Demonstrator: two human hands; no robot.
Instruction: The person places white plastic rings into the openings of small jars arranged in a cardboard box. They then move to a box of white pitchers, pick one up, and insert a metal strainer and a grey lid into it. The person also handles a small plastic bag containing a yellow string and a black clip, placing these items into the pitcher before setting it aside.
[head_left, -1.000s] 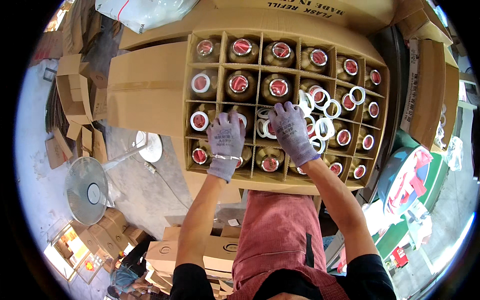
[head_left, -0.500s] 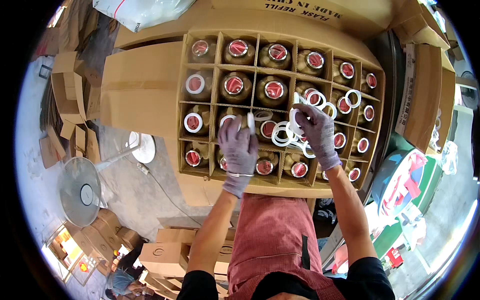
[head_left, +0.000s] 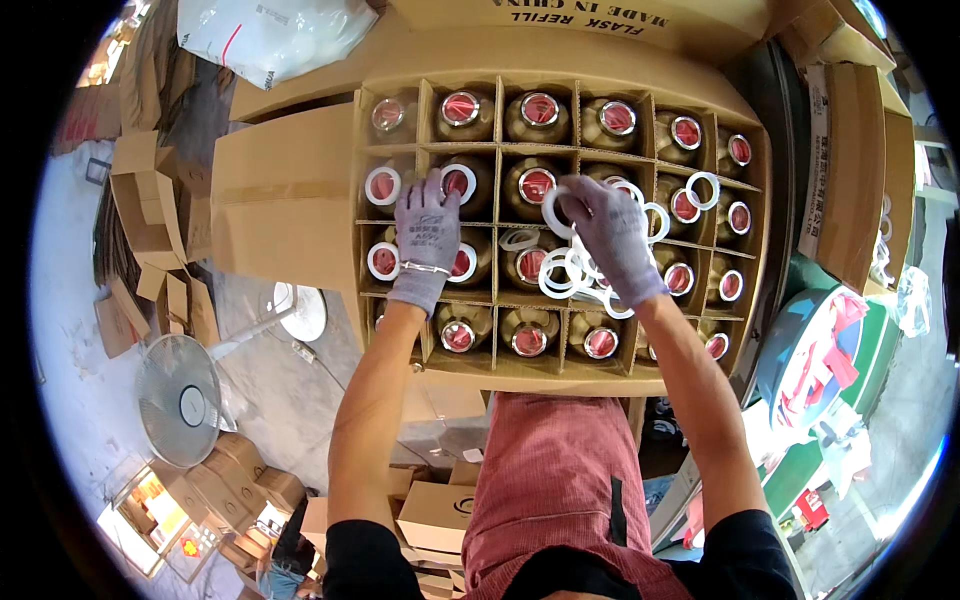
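Both my hands wear grey-purple gloves over a divided carton (head_left: 478, 382) of glass flask liners with red-centred, silvery mouths. At the left, my left hand (head_left: 428, 240) has its fingertips against a white ring (head_left: 459, 182) around one flask's mouth; its fingers are bent and partly hidden. My right hand (head_left: 612, 232) pinches another white ring (head_left: 555, 213), tilted above a flask (head_left: 535, 186) in the middle. Beneath the right hand a pile of loose white rings (head_left: 560, 275) lies across the flasks. White rings surround some mouths on the left, such as that of the lower-left flask (head_left: 383, 261).
The carton's flap (head_left: 285, 190) stretches left. A clear plastic bag (head_left: 275, 40) lies at the back left. An open carton (head_left: 850, 180) and a blue tub (head_left: 790, 345) with red pieces stand at the right. A fan (head_left: 180, 400) stands at the lower left.
My left hand has moved left and farther away, bringing its white ring to a flask mouth in the second row. My right hand has shifted slightly left with a ring, away from the pile.
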